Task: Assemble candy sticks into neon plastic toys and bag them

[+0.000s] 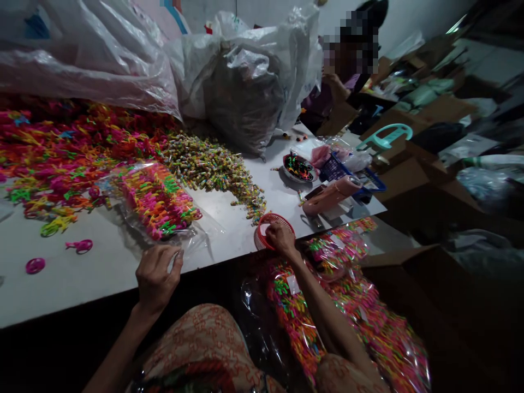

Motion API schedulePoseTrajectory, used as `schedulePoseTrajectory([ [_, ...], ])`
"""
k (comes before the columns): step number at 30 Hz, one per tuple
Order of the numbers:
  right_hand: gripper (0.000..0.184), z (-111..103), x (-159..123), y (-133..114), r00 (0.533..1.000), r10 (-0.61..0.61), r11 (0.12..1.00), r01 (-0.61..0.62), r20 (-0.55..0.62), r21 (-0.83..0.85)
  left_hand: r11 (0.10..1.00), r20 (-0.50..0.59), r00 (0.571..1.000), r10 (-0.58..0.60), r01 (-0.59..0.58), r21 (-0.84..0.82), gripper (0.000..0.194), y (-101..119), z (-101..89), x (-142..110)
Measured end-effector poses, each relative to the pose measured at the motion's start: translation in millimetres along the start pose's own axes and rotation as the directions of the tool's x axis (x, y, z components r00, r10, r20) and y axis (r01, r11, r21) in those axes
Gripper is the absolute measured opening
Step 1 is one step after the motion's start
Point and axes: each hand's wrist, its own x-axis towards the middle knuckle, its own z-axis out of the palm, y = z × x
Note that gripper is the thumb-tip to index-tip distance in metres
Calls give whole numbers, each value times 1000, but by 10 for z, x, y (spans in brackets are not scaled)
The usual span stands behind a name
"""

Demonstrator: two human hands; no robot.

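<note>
right hand [281,238] curled in red basket [258,236], apparently reaching; grip hidden.
left hand [159,273] bent near bagged pieces [158,199], hold unclear; a lift would call for pinching.

a white table [106,275] spans the scene. across its left side spreads a heap [69,153] of bright plastic toys, with two loose pink pieces [35,266] nearer the edge. a clear bag [158,199] of toys lies right of the heap; past it, a pile [208,166] of small pieces trails toward a red basket [258,236] at the near edge. a grey sack [248,106] stands far back; at right sit a bowl [292,177], a pink cylinder [333,195] and a blue basket [331,169].
</note>
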Motion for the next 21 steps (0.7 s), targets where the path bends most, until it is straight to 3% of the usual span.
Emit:
schedulePoseTrajectory([
  [10, 22, -45, 98, -6, 998, -63, 997, 62, 20, 48, 1000, -14, 1000, -11, 11, 2, 8, 34, 31, -14],
  [16, 38, -38, 89, 35, 998, -61, 988, 60, 2, 139, 1000, -19, 1000, 13, -13, 9, 8, 24, 13, -15],
  [21, 39, 16, 48, 81, 996, -60, 979, 71, -62, 191, 1000, -15, 1000, 17, -16, 6, 7, 28, 20, 0],
])
